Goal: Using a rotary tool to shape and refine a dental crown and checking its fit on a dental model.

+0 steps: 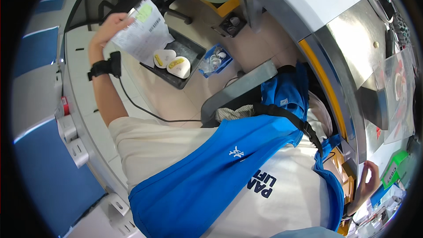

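My left hand [108, 27] is raised at the upper left and grips a bundle of white paper sheets [141, 37] with a green note stuck on top. A black strap with a small device [105, 67] circles that wrist, and a black cable runs down from it. My right hand [368, 177] is at the lower right, fingers spread against the edge of a metal counter [352, 48], next to a green tag [393, 168]. It holds nothing that I can see. My white shirt and blue vest [211, 172] fill the lower middle.
A black tray [190, 49] on the tiled floor carries two white-and-yellow oval pieces [172, 61]. Beside it stands a small blue bin [216, 59]; farther off is a yellow bin [222, 0] holding a pale green disc. Clear plastic bags [398, 88] hang by the counter.
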{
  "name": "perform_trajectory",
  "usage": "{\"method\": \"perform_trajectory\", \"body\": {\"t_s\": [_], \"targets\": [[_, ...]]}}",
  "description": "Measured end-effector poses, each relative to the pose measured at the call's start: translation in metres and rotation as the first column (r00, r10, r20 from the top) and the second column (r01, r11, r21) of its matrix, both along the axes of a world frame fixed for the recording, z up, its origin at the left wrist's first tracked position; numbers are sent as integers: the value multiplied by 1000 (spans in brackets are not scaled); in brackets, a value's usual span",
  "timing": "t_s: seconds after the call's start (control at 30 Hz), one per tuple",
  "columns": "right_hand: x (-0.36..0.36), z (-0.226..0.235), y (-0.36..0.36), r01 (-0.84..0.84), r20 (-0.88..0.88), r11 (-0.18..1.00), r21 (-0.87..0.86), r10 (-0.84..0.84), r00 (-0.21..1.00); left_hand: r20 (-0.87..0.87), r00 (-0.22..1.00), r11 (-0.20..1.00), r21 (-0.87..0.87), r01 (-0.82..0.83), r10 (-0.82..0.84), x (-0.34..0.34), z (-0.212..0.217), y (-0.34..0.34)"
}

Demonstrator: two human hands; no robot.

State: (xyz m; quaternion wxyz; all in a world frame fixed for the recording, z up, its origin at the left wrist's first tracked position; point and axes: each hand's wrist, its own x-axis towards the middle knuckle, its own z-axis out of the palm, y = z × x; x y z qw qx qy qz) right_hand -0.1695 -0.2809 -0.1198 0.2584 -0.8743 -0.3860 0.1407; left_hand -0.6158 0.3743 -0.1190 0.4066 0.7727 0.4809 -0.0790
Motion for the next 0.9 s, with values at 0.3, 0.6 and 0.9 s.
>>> {"method": "perform_trajectory", "body": {"t_s": [0.3,0.6,0.9], "targets": [[-32,-45,-75,242,-484,882,-403,-430,762,7,999,997,-60,45,-45,52,-311,-10],[-71,-83,-183,480,-403,748,-459,-656,638,55,884,739,-574,-352,464,176,-505,-142],[-72,-103,-192,432,-444,741,-515,-661,605,-44,775,521,-717,-464,630,143,-557,-117]]}}
